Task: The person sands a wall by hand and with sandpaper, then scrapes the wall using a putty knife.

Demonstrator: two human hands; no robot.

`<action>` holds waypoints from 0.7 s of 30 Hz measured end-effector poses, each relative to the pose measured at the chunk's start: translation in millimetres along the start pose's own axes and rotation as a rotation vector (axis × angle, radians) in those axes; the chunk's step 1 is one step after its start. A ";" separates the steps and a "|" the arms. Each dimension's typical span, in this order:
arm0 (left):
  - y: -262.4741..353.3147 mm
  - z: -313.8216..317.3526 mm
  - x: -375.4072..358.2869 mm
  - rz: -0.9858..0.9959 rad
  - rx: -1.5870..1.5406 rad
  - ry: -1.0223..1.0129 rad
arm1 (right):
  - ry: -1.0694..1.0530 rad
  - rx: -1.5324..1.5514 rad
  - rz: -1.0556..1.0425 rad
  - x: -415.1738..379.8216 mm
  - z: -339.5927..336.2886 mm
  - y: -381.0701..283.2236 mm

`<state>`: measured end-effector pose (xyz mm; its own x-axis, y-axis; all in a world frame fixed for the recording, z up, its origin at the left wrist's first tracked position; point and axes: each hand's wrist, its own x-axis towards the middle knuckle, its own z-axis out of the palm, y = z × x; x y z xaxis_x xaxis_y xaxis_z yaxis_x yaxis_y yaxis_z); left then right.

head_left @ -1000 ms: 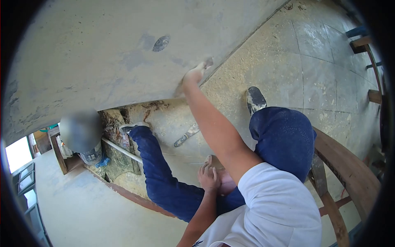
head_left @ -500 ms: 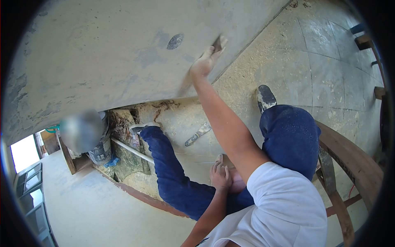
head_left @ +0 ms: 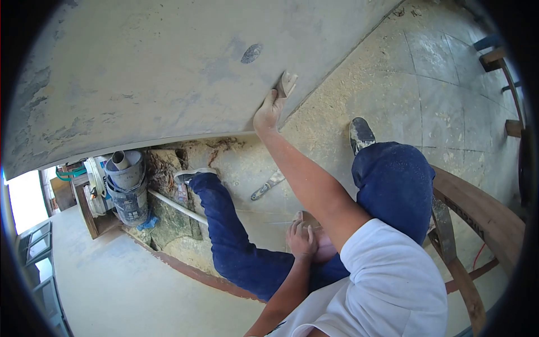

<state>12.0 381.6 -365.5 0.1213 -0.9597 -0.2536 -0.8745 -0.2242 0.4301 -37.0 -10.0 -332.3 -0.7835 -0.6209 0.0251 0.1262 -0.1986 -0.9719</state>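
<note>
My right hand (head_left: pixel 268 114) reaches up to the plastered wall (head_left: pixel 168 67), gripping a folded, dusty piece of sandpaper (head_left: pixel 287 83) against its surface. A dark oval patch shows in the wall just beyond it. Down by my lap, my left hand (head_left: pixel 302 240) has its fingers curled together. A small tan piece (head_left: pixel 304 215) shows at those fingertips, mostly hidden, and a pinkish surface lies under the palm. On the floor between my legs rests a putty knife (head_left: pixel 267 186), left of my right forearm.
Two stacked buckets (head_left: pixel 128 194) stand at the left, with a pale tube in the upper one. A white pipe (head_left: pixel 179 205) runs from near them toward my leg. Wooden furniture (head_left: pixel 477 216) curves along the right. Plaster dust and crumbs cover the floor (head_left: pixel 387 95).
My right hand has shifted slightly left and down along the wall, its wrist turned so the sandpaper shows more. The left hand stays where it was. The view has moved slightly.
</note>
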 end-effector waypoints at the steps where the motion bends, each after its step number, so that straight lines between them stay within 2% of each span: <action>1: -1.3 -0.7 0.7 -0.003 0.002 0.001 | 0.042 0.163 0.157 1.6 3.9 0.6; 2: -4.2 -0.6 0.8 -0.014 0.009 0.001 | 0.041 0.172 0.157 15.9 9.8 5.6; 4: -6.1 -3.8 -1.7 -0.029 0.012 -0.019 | 0.373 0.418 0.813 53.8 11.5 -42.7; 5: -4.4 -5.2 -2.9 -0.044 -0.007 -0.028 | 0.378 0.404 0.832 38.8 8.5 -40.8; 7: -5.4 -2.7 -1.9 -0.039 -0.038 -0.016 | -0.039 -0.135 -0.103 1.0 9.6 -46.7; 10: -15.3 3.5 -4.0 0.029 0.057 -0.059 | -0.106 -0.083 -0.013 -77.9 5.7 6.8; 12: -11.4 2.0 -4.3 0.034 0.051 -0.056 | 0.136 0.105 0.668 -82.7 13.9 45.3; 13: -14.8 3.1 -4.4 0.028 0.052 -0.064 | 0.137 0.113 0.665 -62.4 19.4 35.9; 14: -18.5 7.8 -4.5 0.024 0.061 -0.070 | 0.249 0.426 0.934 -41.3 20.9 28.7; 15: -26.6 17.9 -10.9 -0.149 -0.294 -0.063 | 0.373 0.743 1.199 -36.9 17.8 22.6; 16: -28.3 16.6 -13.0 -0.323 -0.650 -0.049 | 0.287 0.439 0.931 -56.0 25.9 27.2; 17: -29.5 11.9 -16.3 -0.325 -0.650 -0.060 | 0.190 0.140 0.644 -73.2 41.2 28.6; 19: -7.7 -4.3 -16.3 -0.252 -0.360 -0.030 | -0.028 -0.023 0.165 -117.6 34.5 -47.6; 21: 1.7 6.1 -21.9 -0.258 -0.377 -0.045 | -0.085 -0.064 0.124 -123.6 19.2 -27.7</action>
<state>5.0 403.3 -364.5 0.2845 -0.8578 -0.4280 -0.5853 -0.5090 0.6311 68.0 57.7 -304.0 -0.7100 -0.6998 -0.0788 0.1777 -0.0698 -0.9816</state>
